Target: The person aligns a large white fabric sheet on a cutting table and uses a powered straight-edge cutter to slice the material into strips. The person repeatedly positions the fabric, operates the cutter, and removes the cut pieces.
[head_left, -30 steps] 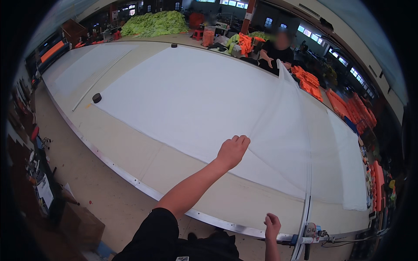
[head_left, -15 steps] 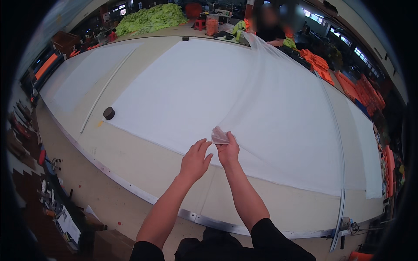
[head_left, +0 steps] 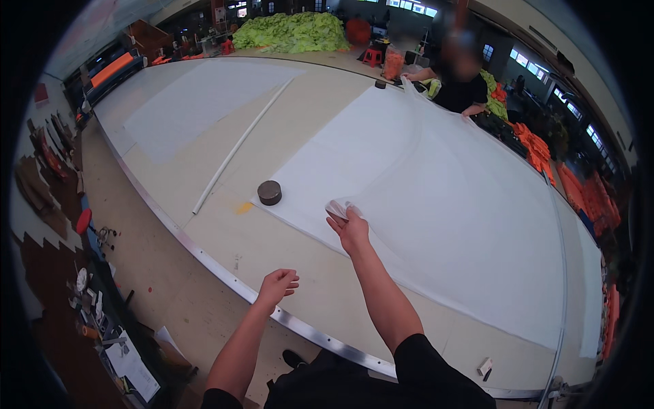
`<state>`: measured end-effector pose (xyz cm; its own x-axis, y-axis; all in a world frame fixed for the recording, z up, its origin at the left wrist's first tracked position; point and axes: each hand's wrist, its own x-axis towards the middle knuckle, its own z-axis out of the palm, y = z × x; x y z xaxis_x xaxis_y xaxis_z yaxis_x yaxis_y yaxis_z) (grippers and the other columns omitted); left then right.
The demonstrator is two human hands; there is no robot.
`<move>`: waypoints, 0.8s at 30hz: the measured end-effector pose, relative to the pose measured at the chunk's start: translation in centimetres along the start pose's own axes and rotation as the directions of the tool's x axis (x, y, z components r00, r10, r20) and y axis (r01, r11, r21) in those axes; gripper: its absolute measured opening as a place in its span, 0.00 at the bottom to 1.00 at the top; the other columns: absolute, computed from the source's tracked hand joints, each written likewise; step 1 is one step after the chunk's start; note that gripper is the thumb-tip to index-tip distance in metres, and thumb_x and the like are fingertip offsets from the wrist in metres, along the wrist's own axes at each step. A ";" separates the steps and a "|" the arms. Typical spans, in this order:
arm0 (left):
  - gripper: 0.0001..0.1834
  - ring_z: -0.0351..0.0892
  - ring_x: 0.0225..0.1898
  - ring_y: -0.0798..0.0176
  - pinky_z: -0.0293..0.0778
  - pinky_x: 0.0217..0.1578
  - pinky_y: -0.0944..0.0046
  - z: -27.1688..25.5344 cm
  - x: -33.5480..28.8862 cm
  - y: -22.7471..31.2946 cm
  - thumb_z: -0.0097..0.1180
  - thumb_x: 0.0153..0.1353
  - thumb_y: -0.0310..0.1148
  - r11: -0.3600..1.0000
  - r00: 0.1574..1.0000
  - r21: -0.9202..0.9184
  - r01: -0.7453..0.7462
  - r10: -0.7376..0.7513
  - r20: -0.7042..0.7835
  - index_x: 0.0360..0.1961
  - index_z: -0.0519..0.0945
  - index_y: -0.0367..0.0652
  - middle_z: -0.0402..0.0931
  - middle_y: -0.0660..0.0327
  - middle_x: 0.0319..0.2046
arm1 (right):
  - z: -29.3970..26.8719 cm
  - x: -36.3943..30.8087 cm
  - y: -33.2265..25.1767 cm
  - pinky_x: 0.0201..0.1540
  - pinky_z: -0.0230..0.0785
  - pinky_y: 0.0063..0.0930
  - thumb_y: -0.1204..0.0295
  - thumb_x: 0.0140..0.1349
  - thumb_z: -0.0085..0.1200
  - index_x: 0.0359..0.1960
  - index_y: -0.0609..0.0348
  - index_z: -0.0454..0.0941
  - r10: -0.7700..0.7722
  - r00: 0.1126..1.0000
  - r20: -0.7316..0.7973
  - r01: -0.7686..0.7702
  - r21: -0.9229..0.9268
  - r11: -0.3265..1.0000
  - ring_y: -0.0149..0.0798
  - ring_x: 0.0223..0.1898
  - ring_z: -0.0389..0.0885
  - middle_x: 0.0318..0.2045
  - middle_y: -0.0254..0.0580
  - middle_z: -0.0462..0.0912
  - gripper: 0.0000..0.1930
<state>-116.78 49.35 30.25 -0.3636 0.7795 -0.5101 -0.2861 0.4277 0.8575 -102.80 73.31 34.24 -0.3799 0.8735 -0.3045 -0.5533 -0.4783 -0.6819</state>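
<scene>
A large sheet of thin white fabric [head_left: 443, 198] lies spread over a long beige cutting table [head_left: 225, 238]. My right hand [head_left: 349, 228] pinches a bunched bit of the sheet's near edge, lifted slightly off the table. My left hand [head_left: 278, 285] hovers over the table's near rim with fingers loosely curled and nothing in it. A dark round weight [head_left: 270, 193] sits on the sheet's left corner, just left of my right hand. Across the table a person in a black top [head_left: 458, 88] holds the far edge of the same sheet.
A long white rod [head_left: 238, 146] lies diagonally on the table to the left. A second white sheet [head_left: 197, 102] covers the far left end. Green fabric piles [head_left: 293, 31] and orange stacks [head_left: 545, 146] stand beyond. Tools and papers [head_left: 116, 341] clutter a bench at lower left.
My view has swung left along the table. My left hand has let go of the sheet and dropped back toward the near rim. My right hand keeps its pinch on the edge.
</scene>
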 end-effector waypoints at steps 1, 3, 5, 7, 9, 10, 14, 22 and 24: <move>0.27 0.85 0.56 0.59 0.81 0.56 0.58 -1.2 1.0 2.3 0.59 0.76 0.49 0.998 0.999 -0.062 -0.005 0.007 0.033 0.62 0.78 0.37 0.84 0.55 0.54 | 3.1 -1.1 0.5 0.61 0.83 0.47 0.65 0.84 0.40 0.75 0.67 0.59 0.005 0.983 0.186 -0.025 0.106 0.994 0.57 0.60 0.85 0.65 0.59 0.78 0.25; 0.36 0.81 0.62 0.57 0.77 0.62 0.55 -2.0 4.5 6.8 0.54 0.76 0.58 0.963 0.983 -0.271 0.016 0.034 0.182 0.69 0.72 0.36 0.79 0.52 0.61 | 5.1 -0.5 1.5 0.58 0.84 0.46 0.63 0.84 0.41 0.74 0.65 0.60 0.041 0.967 0.252 -0.063 0.081 0.995 0.55 0.61 0.85 0.64 0.56 0.79 0.25; 0.44 0.77 0.65 0.56 0.74 0.64 0.54 -2.0 9.1 10.3 0.50 0.75 0.65 0.869 0.946 -0.489 0.082 0.087 0.313 0.74 0.66 0.35 0.74 0.50 0.66 | 5.7 1.0 3.1 0.52 0.84 0.40 0.62 0.84 0.39 0.71 0.61 0.68 0.108 0.972 0.207 -0.103 -0.037 0.994 0.49 0.56 0.88 0.57 0.49 0.86 0.22; 0.47 0.77 0.63 0.57 0.75 0.61 0.56 -3.0 13.1 13.6 0.52 0.73 0.67 0.848 0.940 -0.520 0.100 0.091 0.328 0.75 0.65 0.36 0.74 0.50 0.65 | 6.0 3.6 6.4 0.49 0.83 0.36 0.63 0.84 0.38 0.68 0.60 0.72 0.130 0.986 0.105 -0.091 -0.315 0.945 0.44 0.52 0.90 0.51 0.47 0.89 0.20; 0.44 0.80 0.58 0.58 0.77 0.55 0.60 -4.7 17.9 15.1 0.58 0.72 0.64 0.865 0.954 -0.493 0.091 0.066 0.293 0.73 0.69 0.37 0.79 0.53 0.59 | 7.1 5.5 10.1 0.43 0.79 0.29 0.63 0.84 0.37 0.62 0.60 0.78 0.129 0.992 0.005 -0.112 -0.469 0.876 0.36 0.43 0.92 0.42 0.42 0.92 0.20; 0.42 0.81 0.55 0.60 0.77 0.51 0.61 -5.5 20.2 15.6 0.61 0.71 0.61 0.917 0.963 -0.398 0.026 0.084 0.257 0.71 0.70 0.37 0.81 0.55 0.56 | 8.0 6.9 11.4 0.43 0.79 0.29 0.62 0.84 0.38 0.61 0.60 0.78 0.109 0.994 0.019 -0.085 -0.500 0.862 0.36 0.42 0.92 0.42 0.42 0.92 0.20; 0.29 0.83 0.42 0.66 0.79 0.39 0.63 -7.2 26.2 13.7 0.72 0.66 0.45 0.994 0.987 -0.106 -0.003 0.020 0.162 0.60 0.78 0.38 0.84 0.62 0.42 | 7.7 9.5 16.6 0.38 0.76 0.28 0.61 0.84 0.39 0.64 0.61 0.75 0.035 0.999 -0.029 -0.045 -0.548 0.836 0.36 0.37 0.91 0.39 0.42 0.91 0.20; 0.24 0.81 0.50 0.60 0.78 0.53 0.55 -13.9 33.5 12.0 0.62 0.72 0.46 0.844 0.950 -0.455 0.285 -0.188 0.248 0.60 0.77 0.41 0.81 0.59 0.49 | 11.9 11.9 20.4 0.35 0.72 0.23 0.63 0.83 0.45 0.64 0.64 0.75 -0.132 0.990 -0.045 0.081 -0.590 0.803 0.32 0.34 0.90 0.35 0.42 0.90 0.19; 0.26 0.80 0.53 0.59 0.77 0.56 0.53 -14.4 32.1 12.6 0.60 0.73 0.49 0.698 0.891 -0.559 0.448 -0.299 0.342 0.61 0.75 0.41 0.80 0.58 0.52 | 12.2 11.1 20.7 0.35 0.72 0.22 0.64 0.82 0.47 0.64 0.63 0.76 -0.170 0.981 -0.097 0.081 -0.590 0.803 0.30 0.34 0.89 0.34 0.40 0.90 0.19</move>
<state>-144.81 73.23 23.69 0.0646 0.7232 -0.6876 -0.8580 0.3921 0.3318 -127.51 72.02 24.91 -0.2066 0.9466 -0.2474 -0.0374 -0.2603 -0.9648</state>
